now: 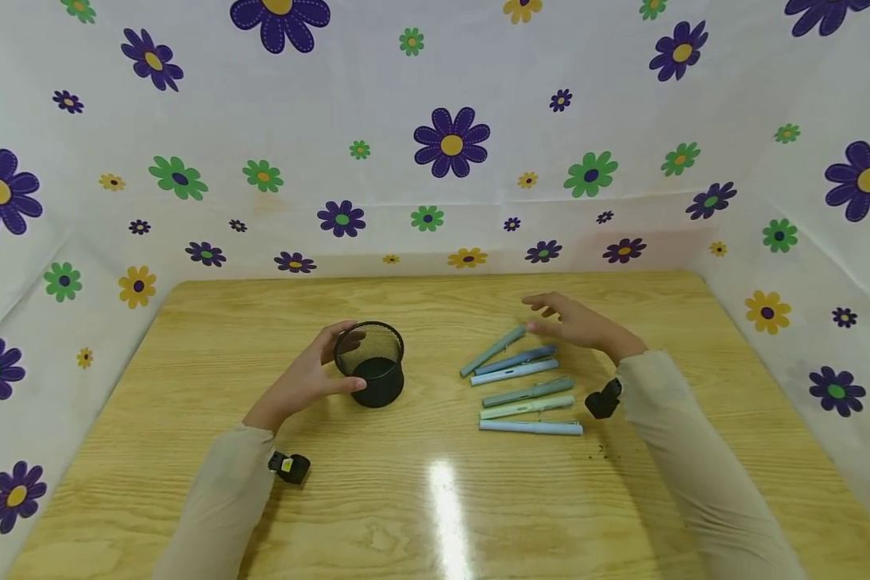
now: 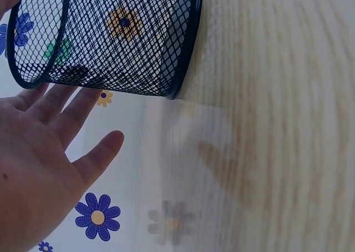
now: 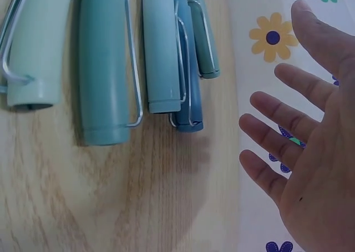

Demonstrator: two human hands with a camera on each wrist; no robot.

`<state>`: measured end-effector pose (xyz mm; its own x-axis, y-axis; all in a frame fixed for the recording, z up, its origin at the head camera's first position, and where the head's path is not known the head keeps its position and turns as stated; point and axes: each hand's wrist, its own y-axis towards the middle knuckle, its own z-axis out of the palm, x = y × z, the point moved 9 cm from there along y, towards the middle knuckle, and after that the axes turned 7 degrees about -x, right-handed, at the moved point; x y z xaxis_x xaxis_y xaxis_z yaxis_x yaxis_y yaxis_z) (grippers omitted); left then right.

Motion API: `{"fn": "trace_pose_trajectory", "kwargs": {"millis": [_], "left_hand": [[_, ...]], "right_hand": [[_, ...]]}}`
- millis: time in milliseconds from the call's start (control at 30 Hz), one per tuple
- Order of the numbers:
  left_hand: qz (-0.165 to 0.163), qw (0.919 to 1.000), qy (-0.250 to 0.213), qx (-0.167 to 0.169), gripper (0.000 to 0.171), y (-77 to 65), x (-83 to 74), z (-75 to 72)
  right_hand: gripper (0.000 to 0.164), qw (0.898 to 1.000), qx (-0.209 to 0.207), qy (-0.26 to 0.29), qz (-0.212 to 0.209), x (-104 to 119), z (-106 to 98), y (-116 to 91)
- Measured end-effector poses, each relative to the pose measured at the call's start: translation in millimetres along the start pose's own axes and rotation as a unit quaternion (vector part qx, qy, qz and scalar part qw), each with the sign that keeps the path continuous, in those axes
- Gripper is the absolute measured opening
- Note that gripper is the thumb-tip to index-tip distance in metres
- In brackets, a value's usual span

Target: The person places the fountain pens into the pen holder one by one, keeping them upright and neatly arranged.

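Observation:
A black mesh pen cup (image 1: 379, 388) stands upright on the table. My left hand (image 1: 317, 372) holds it from the left near the rim, thumb at the front and fingers behind. In the left wrist view the fingers of the left hand (image 2: 41, 163) reach past the mesh cup (image 2: 119, 41), little finger free. My right hand (image 1: 576, 324) is nearest the upper end of a grey-green pen (image 1: 493, 352). The right wrist view shows this right hand (image 3: 321, 135) with spread fingers and nothing in them, beside the capped pens (image 3: 105, 69).
Below the grey-green pen lie a dark blue pen (image 1: 515, 360), a light blue pen (image 1: 515, 373), a green pen (image 1: 528, 392), a pale green pen (image 1: 526, 407) and another light blue pen (image 1: 531, 427). Flowered cloth (image 1: 377, 173) surrounds the wooden table (image 1: 362, 499).

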<state>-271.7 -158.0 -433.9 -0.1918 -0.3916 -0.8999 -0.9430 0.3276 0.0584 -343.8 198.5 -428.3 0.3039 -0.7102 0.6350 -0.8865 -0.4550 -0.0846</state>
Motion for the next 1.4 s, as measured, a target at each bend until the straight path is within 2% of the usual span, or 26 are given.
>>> {"fn": "trace_pose_trajectory", "kwargs": {"millis": [367,533,767,1133,1400], "left_hand": [[0.011,0.9996,-0.020,0.018,0.085,2.6,0.2,2.8],[0.014,0.9991,-0.029,0.027,0.085,3.5,-1.4,4.4],[0.002,0.9987,-0.034,0.038,0.086,1.8,1.9,5.9],[0.005,0.9973,-0.047,0.055,0.090,2.7,3.4,9.6],[0.003,0.9968,-0.048,0.063,0.091,5.5,5.5,10.0]], "right_hand": [[0.055,0.999,0.019,0.038,-0.003,-5.3,8.0,2.7],[0.051,0.999,0.025,0.037,0.012,-15.3,13.3,8.4],[0.047,0.997,0.046,0.056,0.029,-22.0,20.0,13.2],[0.043,0.997,0.059,0.043,0.032,-26.1,23.1,20.3],[0.039,0.996,0.062,0.055,0.043,-27.4,26.7,23.3]]}}
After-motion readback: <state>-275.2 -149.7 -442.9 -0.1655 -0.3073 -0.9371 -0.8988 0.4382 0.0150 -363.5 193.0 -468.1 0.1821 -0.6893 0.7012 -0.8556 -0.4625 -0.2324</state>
